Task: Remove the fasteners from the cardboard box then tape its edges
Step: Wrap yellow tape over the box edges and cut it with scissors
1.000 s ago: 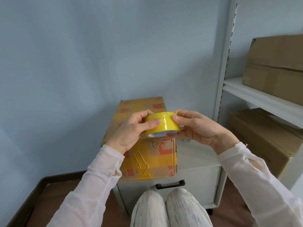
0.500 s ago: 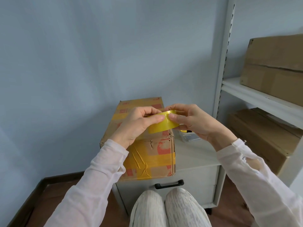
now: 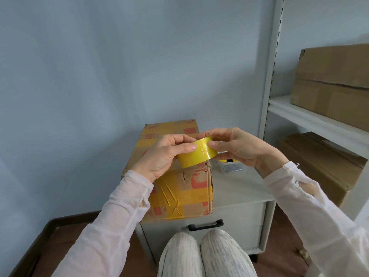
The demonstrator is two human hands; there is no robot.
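Observation:
A cardboard box [image 3: 185,192] with red print and bands of yellow tape lies on a low grey cabinet [image 3: 239,188] against the wall. Above its near end I hold a roll of yellow tape [image 3: 196,154] in both hands. My left hand [image 3: 163,154] grips the roll from the left, its thumb lying across the outer face. My right hand [image 3: 235,148] holds the roll's right side, with thumb and fingers pinching at its upper edge. The roll hides part of the box's top.
A small clear plastic container [image 3: 232,167] with a yellow and black item behind it sits on the cabinet beside the box. White shelving [image 3: 311,118] on the right carries large brown cartons [image 3: 335,86]. The cabinet drawer has a black handle [image 3: 205,224]. My knees are below.
The roll has been turned in my hands, from showing its open core to showing its outer face. Both hands shifted slightly around it.

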